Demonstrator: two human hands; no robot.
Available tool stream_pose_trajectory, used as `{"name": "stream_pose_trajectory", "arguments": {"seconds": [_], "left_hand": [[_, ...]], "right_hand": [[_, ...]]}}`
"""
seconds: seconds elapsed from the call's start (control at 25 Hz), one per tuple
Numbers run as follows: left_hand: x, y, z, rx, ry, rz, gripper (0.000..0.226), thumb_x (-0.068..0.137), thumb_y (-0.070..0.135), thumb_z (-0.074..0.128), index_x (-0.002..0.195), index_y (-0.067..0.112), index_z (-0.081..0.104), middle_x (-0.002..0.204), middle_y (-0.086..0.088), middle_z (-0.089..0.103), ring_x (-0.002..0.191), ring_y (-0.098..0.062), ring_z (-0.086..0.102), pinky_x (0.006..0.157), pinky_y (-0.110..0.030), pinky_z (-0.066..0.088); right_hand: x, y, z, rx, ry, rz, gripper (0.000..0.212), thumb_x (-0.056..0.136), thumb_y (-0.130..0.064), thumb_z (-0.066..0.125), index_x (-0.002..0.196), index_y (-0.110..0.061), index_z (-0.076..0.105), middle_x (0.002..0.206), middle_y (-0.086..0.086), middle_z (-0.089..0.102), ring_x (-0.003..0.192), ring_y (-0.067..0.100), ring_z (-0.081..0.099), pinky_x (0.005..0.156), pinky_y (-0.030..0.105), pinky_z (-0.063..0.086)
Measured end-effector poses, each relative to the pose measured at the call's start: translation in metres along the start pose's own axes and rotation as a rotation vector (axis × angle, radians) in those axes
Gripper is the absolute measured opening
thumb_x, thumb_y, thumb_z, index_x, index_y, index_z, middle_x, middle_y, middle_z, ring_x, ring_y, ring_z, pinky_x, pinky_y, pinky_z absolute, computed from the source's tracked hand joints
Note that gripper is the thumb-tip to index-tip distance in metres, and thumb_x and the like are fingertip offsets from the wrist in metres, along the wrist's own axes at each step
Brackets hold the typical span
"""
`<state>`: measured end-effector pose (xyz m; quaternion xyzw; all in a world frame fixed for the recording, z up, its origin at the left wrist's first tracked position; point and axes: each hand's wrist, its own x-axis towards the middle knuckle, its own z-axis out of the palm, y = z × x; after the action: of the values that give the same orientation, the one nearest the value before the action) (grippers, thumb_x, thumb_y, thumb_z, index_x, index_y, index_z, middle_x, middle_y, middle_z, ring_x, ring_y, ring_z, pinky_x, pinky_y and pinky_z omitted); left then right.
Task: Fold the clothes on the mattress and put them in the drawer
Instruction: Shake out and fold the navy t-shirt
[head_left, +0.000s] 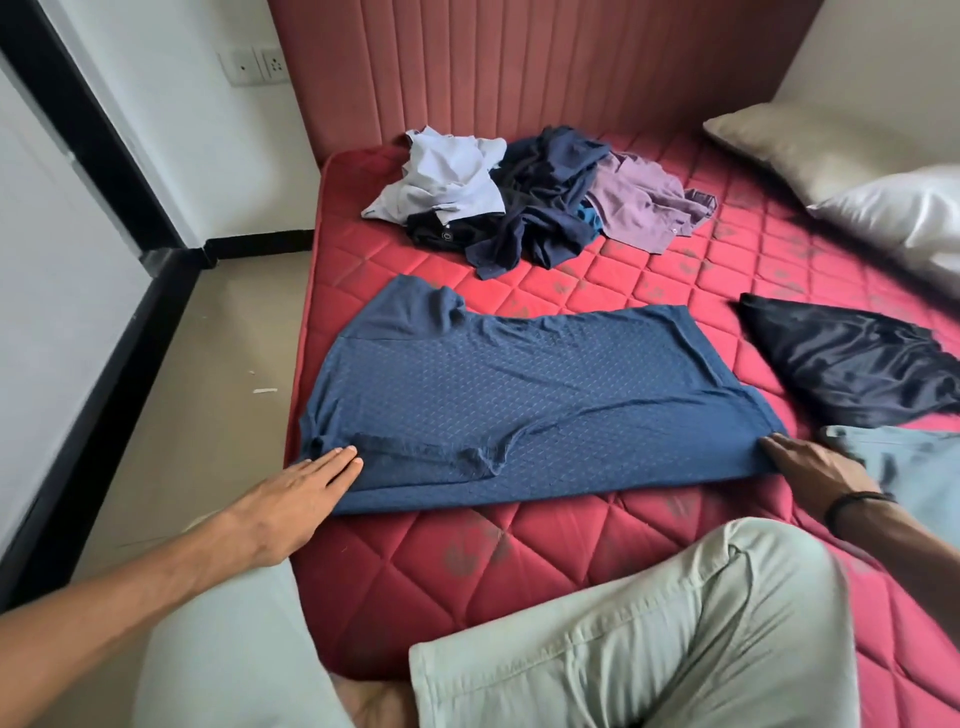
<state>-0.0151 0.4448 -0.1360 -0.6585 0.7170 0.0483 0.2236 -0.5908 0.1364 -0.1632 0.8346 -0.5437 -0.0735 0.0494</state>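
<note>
Smoothing the blue shirt (524, 395) spread on the mattress (571, 540): left hand (304, 493) lying flat, right hand (810, 462) pressing its edge, fingers straight; flattening wrinkles before folding is advisable.

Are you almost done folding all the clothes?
Not nearly. The blue shirt lies spread on the mattress, with the left hand flat on one end and the right hand on the other. A black piece beside it looks folded. A pile still waits, and no drawer shows.
</note>
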Motion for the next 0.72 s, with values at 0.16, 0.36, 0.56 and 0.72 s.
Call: {"name": "stream_pose_trajectory", "arguments": {"seconds": [0.16,0.36,0.56,0.72], "left_hand": [[0.015,0.008,-0.024,-0.1,-0.337,-0.157,0.093,0.102,0.053,0.044,0.161,0.014,-0.017,0.169,-0.007,-0.024,0.158,-0.022,-0.016,0.127,-0.054,0.004],[0.059,0.049,-0.034,-0.328,0.03,-0.28,0.106,0.079,0.092,-0.006,0.164,0.03,-0.007,0.172,0.002,-0.015,0.159,-0.021,-0.003,0.125,-0.056,0.01],[0.111,-0.01,-0.02,-0.393,0.319,-0.504,0.088,0.092,0.082,0.007,0.143,0.029,0.055,0.147,0.001,0.054,0.136,-0.027,0.049,0.111,-0.057,0.036],[0.173,-0.101,-0.038,-0.754,0.312,-0.838,0.049,0.101,0.054,0.048,0.12,0.014,0.07,0.125,-0.017,0.068,0.119,-0.04,0.058,0.099,-0.047,0.045]], "right_hand": [[0.012,-0.006,-0.02,-0.026,-0.365,0.048,0.078,0.091,-0.013,0.061,0.161,-0.013,0.025,0.168,0.008,0.025,0.151,0.023,0.035,0.123,0.03,0.025],[0.047,-0.029,-0.007,0.218,-0.142,0.06,0.075,0.101,-0.048,0.051,0.163,-0.017,0.021,0.17,0.017,0.014,0.156,0.033,0.019,0.125,0.044,0.021],[0.114,-0.029,-0.022,0.205,-0.156,0.2,0.082,0.089,-0.074,0.019,0.106,-0.012,0.07,0.12,0.021,0.069,0.114,0.038,0.065,0.098,0.044,0.051],[0.194,-0.05,-0.062,0.195,-0.04,0.167,0.039,0.098,-0.029,0.06,0.134,-0.014,0.064,0.137,0.02,0.062,0.123,0.038,0.061,0.099,0.044,0.051]]}}
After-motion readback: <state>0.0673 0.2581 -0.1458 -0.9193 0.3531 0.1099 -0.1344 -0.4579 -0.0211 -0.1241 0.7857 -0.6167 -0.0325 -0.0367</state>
